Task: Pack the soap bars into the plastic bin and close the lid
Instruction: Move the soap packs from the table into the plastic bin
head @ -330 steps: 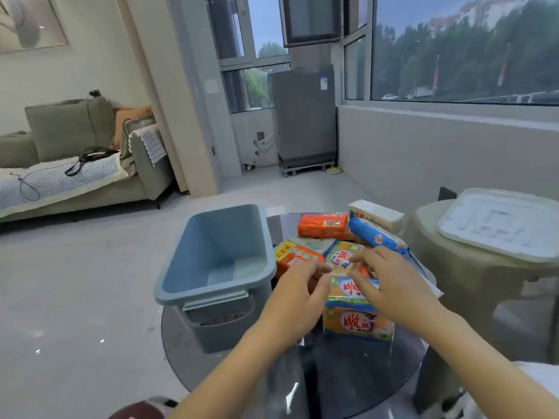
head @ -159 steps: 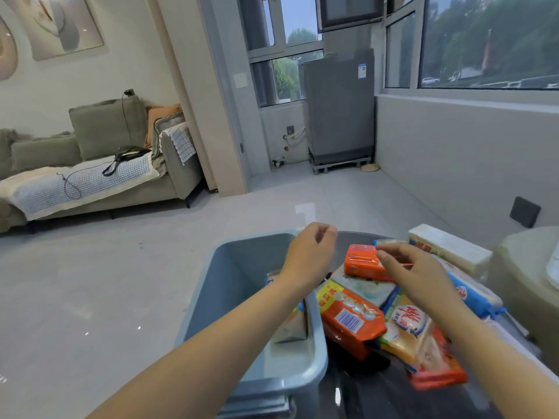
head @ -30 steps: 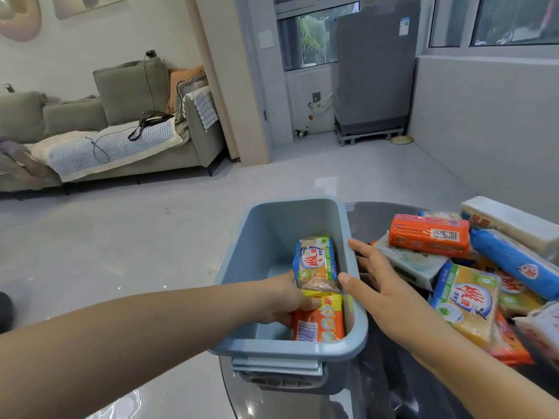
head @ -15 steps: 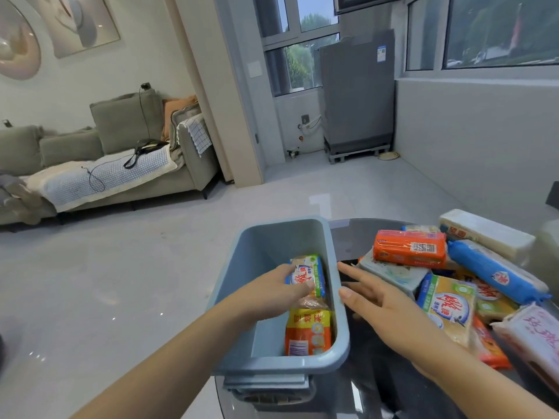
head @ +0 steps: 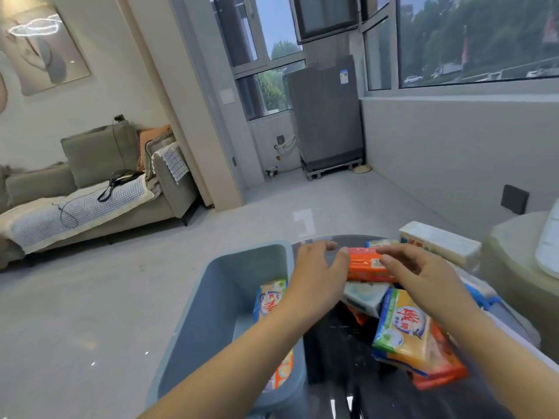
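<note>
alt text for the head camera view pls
Both hands, left hand and right hand, reach around an orange soap pack atop a pile on a dark glass table. Beside it, a blue-grey plastic bin already holds soap bars.

- The left hand (head: 317, 276) is stretched forward on a bare forearm, back of hand up, fingers (head: 320, 246) loosely extended and slightly spread.
- The right hand (head: 423, 273) reaches forward and inward, palm down, its fingers (head: 390, 261) straight, tips pointing toward the left hand.
</note>
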